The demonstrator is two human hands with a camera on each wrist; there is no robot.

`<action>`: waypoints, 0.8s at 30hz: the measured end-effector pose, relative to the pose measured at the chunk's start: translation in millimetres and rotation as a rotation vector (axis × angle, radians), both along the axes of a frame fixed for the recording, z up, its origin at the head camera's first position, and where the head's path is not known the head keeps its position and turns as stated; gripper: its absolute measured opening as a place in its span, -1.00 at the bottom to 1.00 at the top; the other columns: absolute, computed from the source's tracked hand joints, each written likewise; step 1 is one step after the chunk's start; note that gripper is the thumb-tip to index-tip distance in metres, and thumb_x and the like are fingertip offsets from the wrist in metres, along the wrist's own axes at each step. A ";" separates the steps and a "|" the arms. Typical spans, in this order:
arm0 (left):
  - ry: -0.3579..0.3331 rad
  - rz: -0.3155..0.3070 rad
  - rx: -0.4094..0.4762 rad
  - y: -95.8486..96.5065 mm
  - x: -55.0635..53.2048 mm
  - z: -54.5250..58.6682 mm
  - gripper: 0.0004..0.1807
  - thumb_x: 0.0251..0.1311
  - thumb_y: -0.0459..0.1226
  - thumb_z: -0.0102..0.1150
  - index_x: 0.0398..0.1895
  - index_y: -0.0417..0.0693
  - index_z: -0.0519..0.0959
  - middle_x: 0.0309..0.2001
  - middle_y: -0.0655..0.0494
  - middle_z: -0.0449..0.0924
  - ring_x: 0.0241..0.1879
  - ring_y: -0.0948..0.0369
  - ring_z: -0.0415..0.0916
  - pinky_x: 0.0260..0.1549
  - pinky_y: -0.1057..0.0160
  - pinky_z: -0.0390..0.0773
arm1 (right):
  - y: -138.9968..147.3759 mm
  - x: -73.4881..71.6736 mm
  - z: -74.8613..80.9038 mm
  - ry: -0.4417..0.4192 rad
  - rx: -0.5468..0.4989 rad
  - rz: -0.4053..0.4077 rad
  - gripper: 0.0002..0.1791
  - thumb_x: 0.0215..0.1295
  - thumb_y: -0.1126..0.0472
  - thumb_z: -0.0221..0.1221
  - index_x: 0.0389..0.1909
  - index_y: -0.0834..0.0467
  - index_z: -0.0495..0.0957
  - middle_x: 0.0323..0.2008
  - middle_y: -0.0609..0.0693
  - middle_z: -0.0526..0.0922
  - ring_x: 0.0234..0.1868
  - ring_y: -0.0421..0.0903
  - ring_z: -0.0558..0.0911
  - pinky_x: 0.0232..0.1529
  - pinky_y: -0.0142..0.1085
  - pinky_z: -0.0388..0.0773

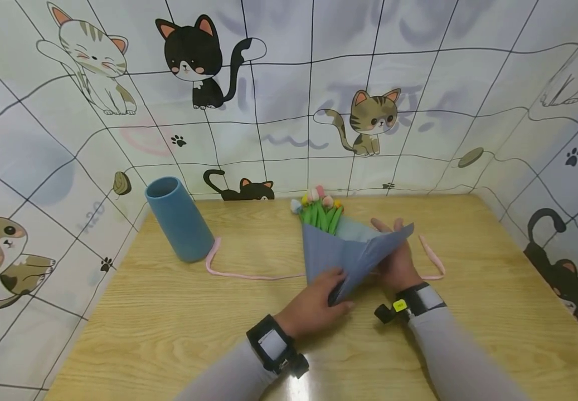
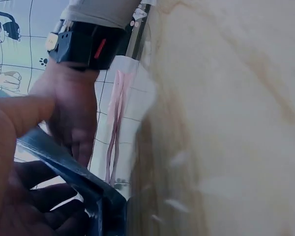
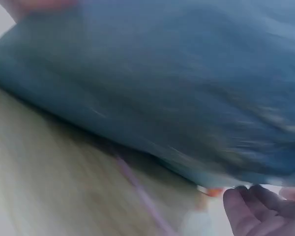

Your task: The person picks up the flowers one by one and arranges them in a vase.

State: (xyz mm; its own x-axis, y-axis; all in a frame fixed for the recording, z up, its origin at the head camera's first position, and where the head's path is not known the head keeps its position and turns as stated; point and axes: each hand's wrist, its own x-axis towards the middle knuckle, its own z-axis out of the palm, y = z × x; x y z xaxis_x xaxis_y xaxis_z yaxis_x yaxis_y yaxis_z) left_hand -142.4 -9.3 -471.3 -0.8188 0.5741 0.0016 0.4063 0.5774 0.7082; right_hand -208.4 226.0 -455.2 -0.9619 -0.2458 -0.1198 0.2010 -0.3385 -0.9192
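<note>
A bouquet of small tulips (image 1: 323, 214) in white, pink, yellow and blue, with green leaves, lies on the table, wrapped in blue wrapping paper (image 1: 331, 250). My left hand (image 1: 316, 306) holds the narrow lower end of the paper, its thumb on the near side. Raised at the bouquet's right side, my right hand (image 1: 399, 262) has its fingers extended behind the lifted paper flap (image 1: 386, 245). In the right wrist view the paper (image 3: 162, 88) fills most of the picture, with fingertips (image 3: 236, 206) beside its edge. A pink ribbon (image 1: 248, 275) runs beneath the bouquet and emerges on both sides.
A blue cylindrical vase (image 1: 180, 220) stands at the left of the wooden table (image 1: 168, 328), near one ribbon end. Cloth walls (image 1: 289, 83) printed with cats and grid lines enclose the back and sides. Each wrist wears a strapped camera.
</note>
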 end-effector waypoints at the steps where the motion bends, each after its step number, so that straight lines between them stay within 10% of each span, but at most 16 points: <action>1: -0.011 0.000 -0.008 0.0 0.3 0.9 -0.22 0.49 0.19 0.03 0.59 -0.07 0.27 0.62 0.00 0.16 0.61 0.02 0.12 0.56 0.00 0.22 | 5.4 -0.2 5.2 -0.103 -0.107 -0.039 0.01 0.41 -0.61 -0.41 0.69 -0.09 -0.12 0.41 -0.04 0.33 0.40 -0.11 0.35 0.29 -0.28 0.28; 7: 0.004 -0.003 -0.007 0.9 1.0 3.2 -0.35 0.66 0.11 -0.38 0.35 -0.10 0.55 0.54 -0.04 0.34 0.56 0.01 0.24 0.54 0.01 0.25 | 44.4 1.9 22.8 0.224 0.031 -0.048 -0.10 0.59 -0.41 -0.45 0.60 0.15 0.16 0.35 -0.06 0.60 0.40 -0.17 0.54 0.35 -0.39 0.44; 12: 0.074 0.004 -0.057 0.9 -1.3 -0.7 -0.50 0.64 0.02 -0.19 0.24 -0.07 0.62 0.49 -0.02 0.42 0.52 0.03 0.31 0.53 0.07 0.29 | 56.7 10.5 50.7 0.454 0.385 -0.003 -0.26 0.71 -0.20 -0.50 0.49 0.18 0.35 0.21 -0.03 0.70 0.21 -0.21 0.67 0.24 -0.47 0.52; 18: 0.153 -0.037 -0.128 1.3 -3.0 -6.4 -0.54 0.46 -0.04 0.21 0.26 -0.09 0.60 0.46 -0.05 0.44 0.49 0.04 0.35 0.50 0.13 0.33 | 43.1 35.4 82.0 0.440 0.991 0.054 -0.36 0.70 -0.18 -0.26 0.39 0.18 0.47 0.19 0.15 0.68 0.21 0.01 0.66 0.25 -0.17 0.58; 24: 0.169 -0.029 -0.143 3.0 -1.2 -6.8 -0.49 0.38 -0.09 0.30 0.30 -0.10 0.57 0.47 -0.07 0.43 0.50 0.03 0.35 0.49 0.12 0.35 | 22.8 46.3 76.0 0.419 1.374 0.251 -0.27 0.43 -0.26 0.22 0.28 0.29 0.53 0.13 0.24 0.69 0.15 0.22 0.67 0.07 0.16 0.63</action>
